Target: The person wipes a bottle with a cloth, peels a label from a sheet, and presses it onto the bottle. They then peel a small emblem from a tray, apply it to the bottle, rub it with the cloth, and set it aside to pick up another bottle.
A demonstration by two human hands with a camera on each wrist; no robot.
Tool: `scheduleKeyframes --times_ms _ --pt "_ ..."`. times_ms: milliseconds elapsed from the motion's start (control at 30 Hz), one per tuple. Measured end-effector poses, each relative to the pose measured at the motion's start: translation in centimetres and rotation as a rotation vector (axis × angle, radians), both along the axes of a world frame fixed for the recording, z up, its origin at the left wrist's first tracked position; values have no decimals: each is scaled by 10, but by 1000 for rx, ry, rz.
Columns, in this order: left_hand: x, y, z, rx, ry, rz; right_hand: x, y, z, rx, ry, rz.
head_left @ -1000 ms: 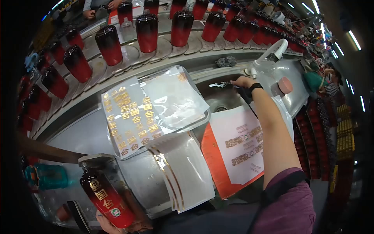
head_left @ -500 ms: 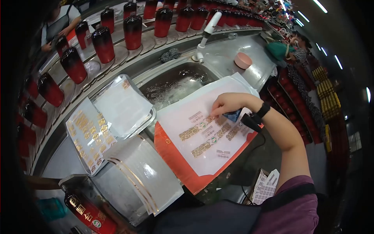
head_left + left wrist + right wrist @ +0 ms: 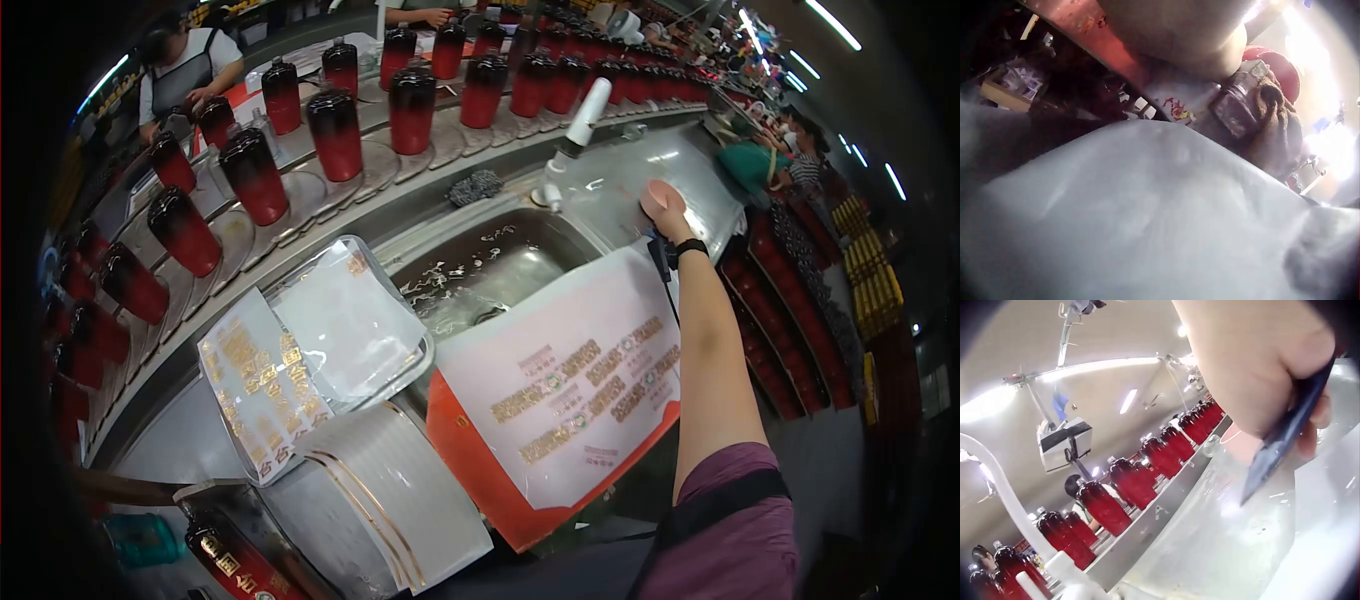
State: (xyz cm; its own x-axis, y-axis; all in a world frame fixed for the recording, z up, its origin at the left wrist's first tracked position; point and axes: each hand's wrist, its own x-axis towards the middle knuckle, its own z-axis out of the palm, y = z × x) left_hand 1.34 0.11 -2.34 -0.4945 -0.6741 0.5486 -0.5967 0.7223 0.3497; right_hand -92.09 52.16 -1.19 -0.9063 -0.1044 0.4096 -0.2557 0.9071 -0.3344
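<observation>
My right hand (image 3: 668,213) reaches over the steel counter to a pink cup (image 3: 655,196), overlapping its near side. In the right wrist view, that hand grips a flat dark blue scraper (image 3: 1285,440) between thumb and fingers, with the cup (image 3: 1239,442) behind. A white sheet with gold and brown lettering decals (image 3: 580,385) lies on an orange-red sheet (image 3: 465,450) before the sink. At the lower left lies a red-black bottle with gold characters (image 3: 235,565). Only a blurred part of my left hand (image 3: 1179,31) shows in the left wrist view; its fingers are hidden.
A sink (image 3: 510,260) with a white faucet (image 3: 575,135) lies beyond the sheets. Left of it, a tray (image 3: 425,355) holds gold decal sheets (image 3: 255,375); gold-striped strips (image 3: 400,490) lie nearer. Red-black bottles (image 3: 335,135) line a conveyor behind. Another person (image 3: 185,70) works across it.
My right hand went from the sink to the decal sheet, then away to the pink cup. The head view has shifted, and the left hand at the bottle has left the head view.
</observation>
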Motion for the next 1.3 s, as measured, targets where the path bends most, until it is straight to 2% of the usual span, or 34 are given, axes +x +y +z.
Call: scheduleKeyframes --times_ms 33,67,100,167,233,300,367,433,500,567,733,833,900,933,1067,1167,1233,1267,1300 --pt "-4 -2 2 13 11 0 -17 7 -8 165 37 33" --pt "-3 -2 2 14 12 10 -25 7 -12 315 -117 -115" --pt "-2 -2 1 14 4 10 -20 -2 -12 321 -123 -107" --pt "0 -2 1 24 -9 -1 18 -21 13 203 -228 -238" --pt "0 -2 1 33 -20 -31 63 -39 32 268 -163 -212" --pt "0 -2 1 44 -24 -61 94 -50 46 291 -33 -124" --pt "1 -2 1 49 -21 -80 126 -63 74 327 -21 -79" --pt "0 -2 1 58 -18 -118 176 -72 102 494 6 61" --pt "0 -2 2 58 -22 -143 218 -86 123 572 -44 81" --pt "0 -2 4 54 -29 -148 251 -103 136 655 -28 283" --pt "2 1 15 45 -53 -85 259 -153 137 737 50 436" --pt "-1 0 13 30 9 -53 252 -197 116 764 145 565" --pt "-10 12 29 96 -2 -57 240 -215 108 984 117 625" --pt "-12 12 35 49 -28 -114 241 -225 103 970 145 680" --pt "14 -7 3 149 -52 -91 243 -276 69 1022 184 651" --pt "5 0 19 198 -62 -70 242 -302 59 1109 165 719" --pt "3 -2 22 181 -73 -86 251 -316 63 1273 43 756" --pt "3 0 25 211 -70 -80 245 -317 50 1162 20 691" --pt "6 -1 25 242 -66 -76 248 -315 52 1167 14 690"
